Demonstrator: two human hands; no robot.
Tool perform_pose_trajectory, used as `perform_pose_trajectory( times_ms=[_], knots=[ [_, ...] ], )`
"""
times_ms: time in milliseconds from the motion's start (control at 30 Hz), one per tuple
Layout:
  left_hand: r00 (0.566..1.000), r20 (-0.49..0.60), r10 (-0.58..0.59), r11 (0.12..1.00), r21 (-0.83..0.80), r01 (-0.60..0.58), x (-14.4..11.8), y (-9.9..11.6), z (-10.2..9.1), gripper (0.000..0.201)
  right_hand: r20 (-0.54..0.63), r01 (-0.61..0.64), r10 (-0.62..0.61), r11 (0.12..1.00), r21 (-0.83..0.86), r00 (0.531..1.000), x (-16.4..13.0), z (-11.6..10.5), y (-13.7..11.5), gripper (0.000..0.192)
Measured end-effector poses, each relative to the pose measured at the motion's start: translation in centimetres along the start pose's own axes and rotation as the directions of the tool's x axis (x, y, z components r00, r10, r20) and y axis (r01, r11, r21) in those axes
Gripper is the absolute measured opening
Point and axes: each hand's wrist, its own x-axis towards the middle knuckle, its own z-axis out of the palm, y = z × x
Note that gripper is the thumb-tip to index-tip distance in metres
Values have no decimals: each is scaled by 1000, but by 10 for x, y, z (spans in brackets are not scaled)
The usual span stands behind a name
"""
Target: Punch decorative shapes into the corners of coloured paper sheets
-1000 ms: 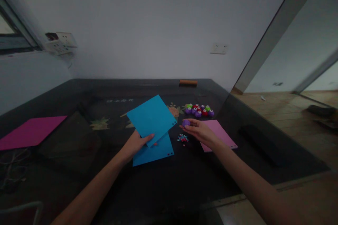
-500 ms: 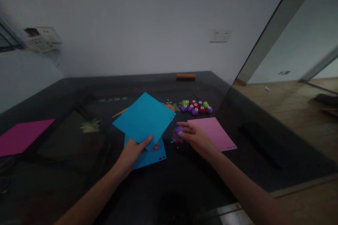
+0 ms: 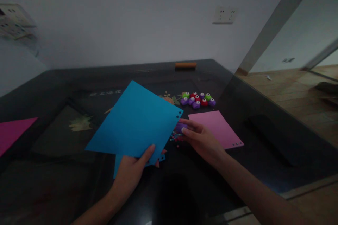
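Observation:
My left hand (image 3: 134, 168) grips a blue paper sheet (image 3: 137, 119) near its lower corner, thumb on top and fingers underneath. Small shaped holes show at the sheet's right corner. Partly hidden below it lies another blue sheet (image 3: 118, 165) on the dark table. Between the fingers of my right hand (image 3: 202, 139) is a small purple paper punch (image 3: 181, 127), close to the punched corner; whether it touches the paper I cannot tell. Tiny coloured paper bits (image 3: 176, 136) lie under the punch. Right of it is a pink sheet (image 3: 216, 126) with holes along its near edge.
Several eye-topped punches (image 3: 196, 104) in purple, red and green stand behind the pink sheet. A magenta sheet (image 3: 14, 132) lies at far left. An orange-brown roll (image 3: 185, 65) sits at the table's back edge, and a dark flat object (image 3: 269, 139) at the right.
The held blue sheet has come nearer the camera, its corner now closer to the purple punch. It covers more of the lower blue sheet. The whole view has shifted slightly.

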Motion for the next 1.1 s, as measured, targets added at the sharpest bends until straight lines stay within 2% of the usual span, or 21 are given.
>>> perform_pose_trajectory(
  times_ms=[67, 167, 300, 467, 600, 767, 1100],
  knots=[
    [999, -39, -25, 999, 21, 26, 1, -1, 0, 26, 49, -9, 10, 1000, -5, 999, -1, 1, 0, 32],
    [997, -54, -53, 999, 7, 53, 2, -5, 2, 38, 82, -23, 23, 1000, 0, 996, -3, 2, 0, 28],
    [996, 50, -74, 995, -68, 78, 3, -7, 3, 30, 57, -76, 73, 995, 59, 996, -3, 1, 0, 24],
    [985, 166, -53, 988, -132, 75, 4, -9, 5, 36, 54, -121, 117, 988, 91, 992, -3, 2, 0, 35],
    [986, 166, -22, 991, -127, 44, 3, -9, 6, 32, 43, -83, 78, 989, 121, 996, -4, 3, 0, 39],
    [985, 165, -58, 995, -66, 69, 0, -1, 6, 30, 28, -56, 54, 993, 101, 998, -4, 1, 2, 41],
    [990, 118, -76, 996, 58, 69, -2, 0, 6, 38, 0, -35, 35, 997, 67, 999, -8, 6, -2, 40]
  ],
)
